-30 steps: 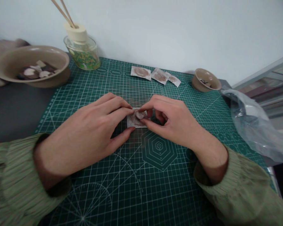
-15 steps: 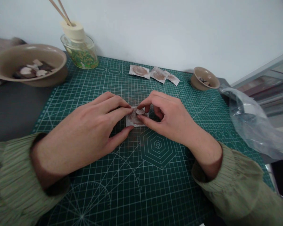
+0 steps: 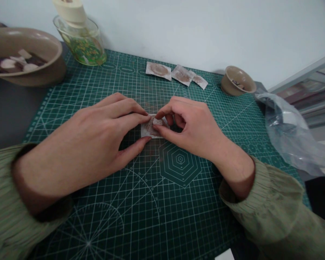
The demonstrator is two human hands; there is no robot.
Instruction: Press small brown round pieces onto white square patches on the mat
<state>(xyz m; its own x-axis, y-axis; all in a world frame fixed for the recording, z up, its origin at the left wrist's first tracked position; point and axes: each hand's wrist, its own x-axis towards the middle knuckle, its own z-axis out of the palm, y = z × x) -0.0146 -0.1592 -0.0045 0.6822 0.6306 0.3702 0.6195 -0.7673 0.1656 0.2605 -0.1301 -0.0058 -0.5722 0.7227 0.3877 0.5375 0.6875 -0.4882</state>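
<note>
A small pale rectangular sheet (image 3: 146, 130) with a brown round smear lies flat on the green cutting mat (image 3: 141, 224). My left hand (image 3: 100, 133) steadies its left side, fingertips on the upper edge and thumb at the lower edge. Between thumb and index finger, my right hand (image 3: 188, 124) pinches a small pale piece (image 3: 157, 122) with marks on its top. The piece is down at the sheet, partly covered by the fingertips; its underside is hidden.
Behind my hands lie similar brown-smeared sheets (image 3: 158, 70). A large tan bowl (image 3: 50, 74) of pieces stands at left beside a glass diffuser bottle (image 3: 88, 47). At right are a small tan bowl (image 3: 230, 86) and a clear plastic bag (image 3: 284, 133). A white wall rises behind.
The view has shifted slightly, so the bowls and bottle sit higher or further out. The piece in my right hand has moved a little left over the sheet. Both grips stay much the same.
</note>
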